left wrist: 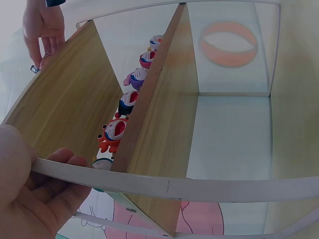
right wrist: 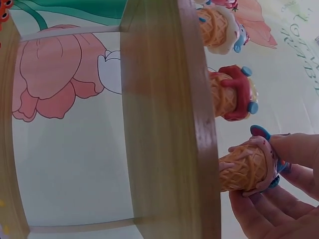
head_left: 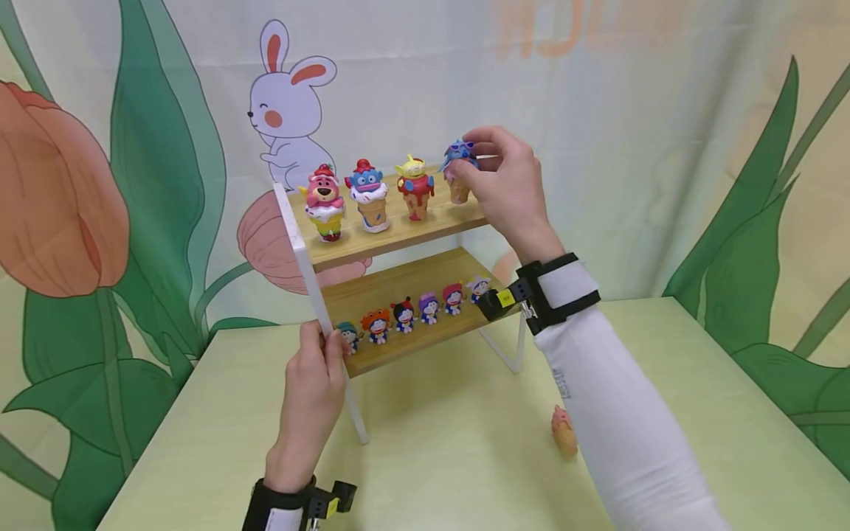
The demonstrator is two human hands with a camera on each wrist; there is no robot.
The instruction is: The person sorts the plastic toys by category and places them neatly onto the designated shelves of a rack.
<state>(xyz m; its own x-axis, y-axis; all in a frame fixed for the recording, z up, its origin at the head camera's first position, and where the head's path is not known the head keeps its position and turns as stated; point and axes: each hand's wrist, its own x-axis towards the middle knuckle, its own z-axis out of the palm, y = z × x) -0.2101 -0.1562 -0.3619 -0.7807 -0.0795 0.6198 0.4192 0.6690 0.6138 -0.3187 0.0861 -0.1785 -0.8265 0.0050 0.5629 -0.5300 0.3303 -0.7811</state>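
Note:
My right hand (head_left: pixel 508 181) pinches a blue ice-cream-cone figurine (head_left: pixel 458 173) by its upper part, at the right end of the upper shelf (head_left: pixel 398 240). In the right wrist view its waffle cone (right wrist: pixel 241 172) stands at the board's edge, with fingers around the top. Three other cone figurines share that shelf: a pink bear (head_left: pixel 325 203), a blue one with a red top (head_left: pixel 368 195) and a yellow-headed one (head_left: pixel 415 188). My left hand (head_left: pixel 312 383) grips the white frame leg (head_left: pixel 312 276) of the two-tier rack, beside the lower shelf's left end.
Several small blue-and-white figurines in coloured hats (head_left: pixel 405 316) line the lower shelf (head_left: pixel 398 354). A pink-topped cone figurine (head_left: pixel 564 431) lies on the pale green table (head_left: pixel 451 472), near my right forearm. A printed curtain (head_left: pixel 617 147) hangs behind the rack.

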